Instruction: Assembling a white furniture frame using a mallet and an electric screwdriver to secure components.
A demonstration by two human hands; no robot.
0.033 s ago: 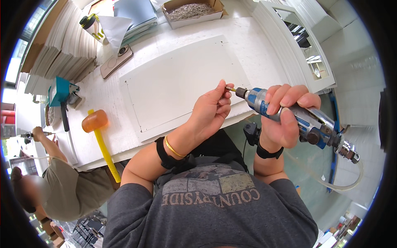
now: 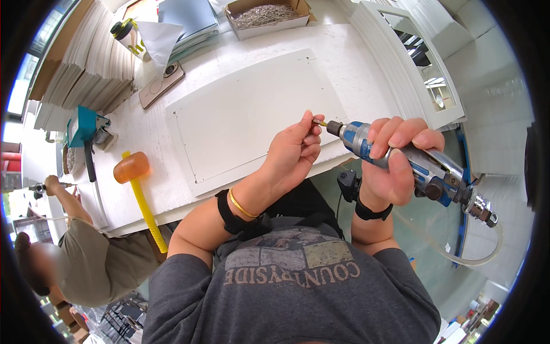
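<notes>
My right hand (image 2: 395,157) is wrapped round a blue and silver pneumatic screwdriver (image 2: 358,139), which points left with a clear hose at its back end. A brass-coloured bit (image 2: 322,123) sticks out of its dark chuck. My left hand (image 2: 295,152) is closed, thumb and fingertips pinched at the bit's tip on some small piece, too small to name. Both hands are raised over the near right part of a white panel (image 2: 246,109) that lies flat on the white bench. Small dark marks or holes run along the panel's edges.
Left on the bench are an orange-headed mallet (image 2: 132,167) and a teal tool (image 2: 81,127). Behind lie a phone (image 2: 162,86), a bottle (image 2: 127,35), stacked boards (image 2: 86,63) and a box of small hardware (image 2: 266,17). White frames (image 2: 424,69) stand right. A co-worker (image 2: 103,258) works at left.
</notes>
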